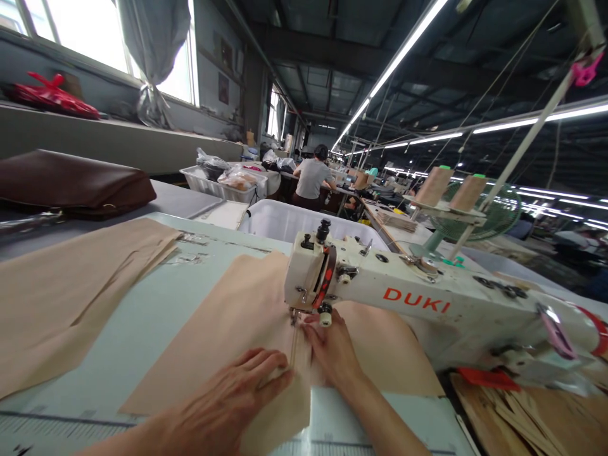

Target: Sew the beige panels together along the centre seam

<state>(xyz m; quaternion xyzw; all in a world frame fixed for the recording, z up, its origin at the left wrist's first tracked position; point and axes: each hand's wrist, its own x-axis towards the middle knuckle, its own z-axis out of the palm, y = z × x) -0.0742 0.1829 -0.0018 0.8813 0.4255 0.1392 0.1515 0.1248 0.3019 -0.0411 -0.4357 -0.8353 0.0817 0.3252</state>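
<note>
Left hand: the left hand is lying palm-down on the tan sheet, fingers close together, not really gripping.
Right hand: the right hand has its fingertips at the sheet right by the needle area; can't tell if it's pinching, machine head's in the way.
Tan sheet: under both hands, running beneath the presser foot.
Sewing machine: white DUKI, just beyond the hands and stretching off to their right.
Surface: pale green, ruler markings along the near edge, more tan pieces left of the hands.
Far left: dark brown leathery item, past those pieces.
Beyond the hands: white bin behind the machine, then a seated person facing away.
Off right: two thread cones, green fan.
Room: long workshop, strip lights overhead, tied grey curtain up left.
</note>
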